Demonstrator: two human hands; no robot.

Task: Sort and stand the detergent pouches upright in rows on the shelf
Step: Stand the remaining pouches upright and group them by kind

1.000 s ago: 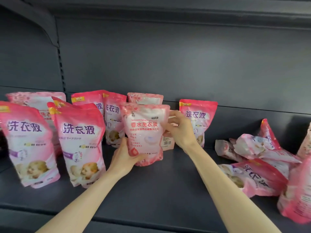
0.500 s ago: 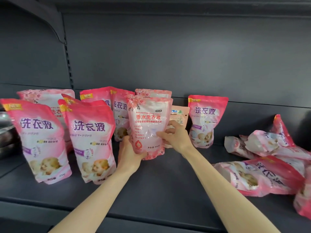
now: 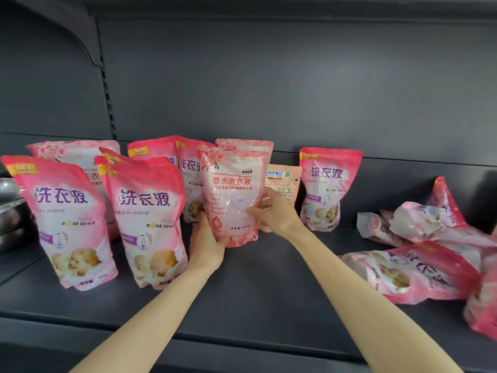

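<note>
Left hand [image 3: 205, 244] fingers wrap the lower left edge of the floral pouch [image 3: 233, 195]; right hand [image 3: 274, 211] fingers press its right side, so both grip it upright on the dark shelf [image 3: 255, 297]. Standing pouches [image 3: 146, 222] fill the left; one stands right [image 3: 326, 188]. A toppled heap [image 3: 430, 254] lies far right.

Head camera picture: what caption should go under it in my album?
Two hands stand a pale pink detergent pouch upright on a dark shelf.
</note>
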